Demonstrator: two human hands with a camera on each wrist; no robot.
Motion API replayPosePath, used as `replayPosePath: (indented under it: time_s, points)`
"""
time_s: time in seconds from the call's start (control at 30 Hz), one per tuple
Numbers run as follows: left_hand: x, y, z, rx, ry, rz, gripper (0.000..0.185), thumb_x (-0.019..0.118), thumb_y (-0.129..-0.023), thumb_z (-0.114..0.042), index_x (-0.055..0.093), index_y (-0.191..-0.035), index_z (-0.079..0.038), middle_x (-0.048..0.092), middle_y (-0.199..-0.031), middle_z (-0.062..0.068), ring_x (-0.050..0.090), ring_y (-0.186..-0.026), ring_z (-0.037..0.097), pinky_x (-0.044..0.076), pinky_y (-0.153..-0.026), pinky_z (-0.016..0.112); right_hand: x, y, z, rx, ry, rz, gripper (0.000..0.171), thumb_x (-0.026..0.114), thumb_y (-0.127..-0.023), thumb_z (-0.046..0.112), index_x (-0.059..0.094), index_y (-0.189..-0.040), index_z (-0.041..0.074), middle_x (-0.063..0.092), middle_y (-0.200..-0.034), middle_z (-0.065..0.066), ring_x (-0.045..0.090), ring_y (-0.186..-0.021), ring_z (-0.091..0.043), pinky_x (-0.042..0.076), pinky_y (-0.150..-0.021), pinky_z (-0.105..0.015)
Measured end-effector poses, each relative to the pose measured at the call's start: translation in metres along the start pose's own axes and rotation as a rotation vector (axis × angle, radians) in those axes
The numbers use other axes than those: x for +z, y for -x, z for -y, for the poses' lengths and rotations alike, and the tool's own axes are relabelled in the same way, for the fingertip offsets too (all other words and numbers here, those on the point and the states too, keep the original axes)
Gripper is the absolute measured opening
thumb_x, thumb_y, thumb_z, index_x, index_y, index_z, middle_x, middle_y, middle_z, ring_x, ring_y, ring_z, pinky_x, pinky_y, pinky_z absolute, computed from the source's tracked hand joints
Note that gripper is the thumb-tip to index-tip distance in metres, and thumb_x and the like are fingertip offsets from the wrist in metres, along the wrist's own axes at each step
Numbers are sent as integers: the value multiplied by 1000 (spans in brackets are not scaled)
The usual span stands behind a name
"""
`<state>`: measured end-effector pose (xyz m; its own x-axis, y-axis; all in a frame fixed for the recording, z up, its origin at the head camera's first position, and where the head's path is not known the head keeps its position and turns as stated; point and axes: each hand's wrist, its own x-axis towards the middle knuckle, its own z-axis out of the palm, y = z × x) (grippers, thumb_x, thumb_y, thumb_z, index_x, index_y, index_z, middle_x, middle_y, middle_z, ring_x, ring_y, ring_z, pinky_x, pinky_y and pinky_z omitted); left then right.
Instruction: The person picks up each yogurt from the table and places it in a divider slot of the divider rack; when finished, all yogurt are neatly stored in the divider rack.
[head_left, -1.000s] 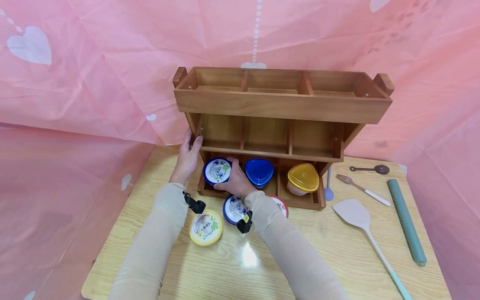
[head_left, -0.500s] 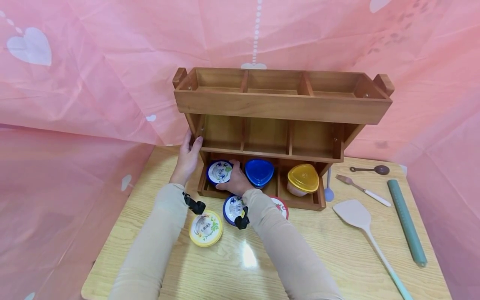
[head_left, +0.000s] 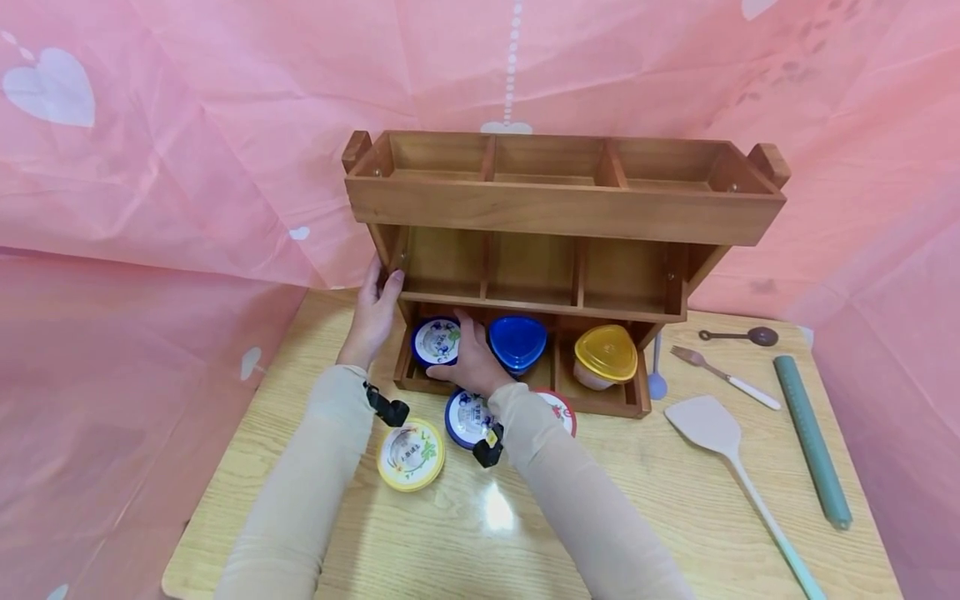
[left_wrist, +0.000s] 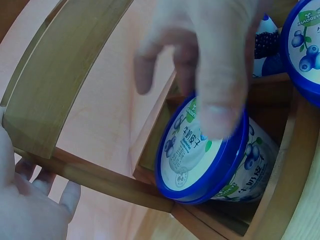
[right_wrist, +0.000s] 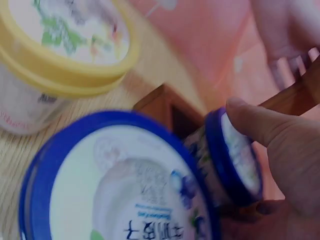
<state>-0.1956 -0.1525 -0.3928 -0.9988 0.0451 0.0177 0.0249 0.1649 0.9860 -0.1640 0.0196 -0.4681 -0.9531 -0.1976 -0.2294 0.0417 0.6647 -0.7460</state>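
My left hand (head_left: 372,317) grips the left side of a wooden shelf rack (head_left: 562,208), with its fingers around the side board in the left wrist view. A blue-lidded tub (head_left: 437,342), printed with blueberries, sits in the rack's lower left compartment; in the left wrist view it leans there. My right hand (head_left: 476,358) is right beside this tub, its thumb and fingers spread and overlapping the lid in the left wrist view. Another blue-lidded tub (right_wrist: 120,180) stands on the table in front of the rack, below my right wrist.
A blue-lidded container (head_left: 517,343) and a yellow-lidded container (head_left: 606,357) fill the other lower compartments. A yellow-lidded tub (head_left: 411,454) and a red-rimmed tub (head_left: 561,408) stand in front. At right lie a spatula (head_left: 708,425), fork (head_left: 723,377), spoon (head_left: 761,337) and green rod (head_left: 813,442).
The blue-lidded tub shifted slightly right and back in the lower left compartment, then a little left. My right hand's fingers have spread from its lid. My left hand stays on the rack.
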Motion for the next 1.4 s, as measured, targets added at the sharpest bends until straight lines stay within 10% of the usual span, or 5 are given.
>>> replayPosePath:
  time_s: [0.47,1.4]
  points:
    - [-1,-2,3,3,-4,3,60,43,-106,-26,15,-159,-24,20,-164,7,23,-150,26,22,-123,43,-28,63,-1,-138,-33,-73,89,75,-84,46,27,-154,21,31,-158,-8,32,-145,-30,34,-116,-52]
    - [0,-2,3,13,24,5,61,42,-106,-24,12,-160,-22,18,-165,7,22,-151,25,21,-123,42,-63,164,-77,-85,-181,-261,85,82,-82,24,34,-150,12,42,-149,-15,45,-132,-37,41,-108,-59]
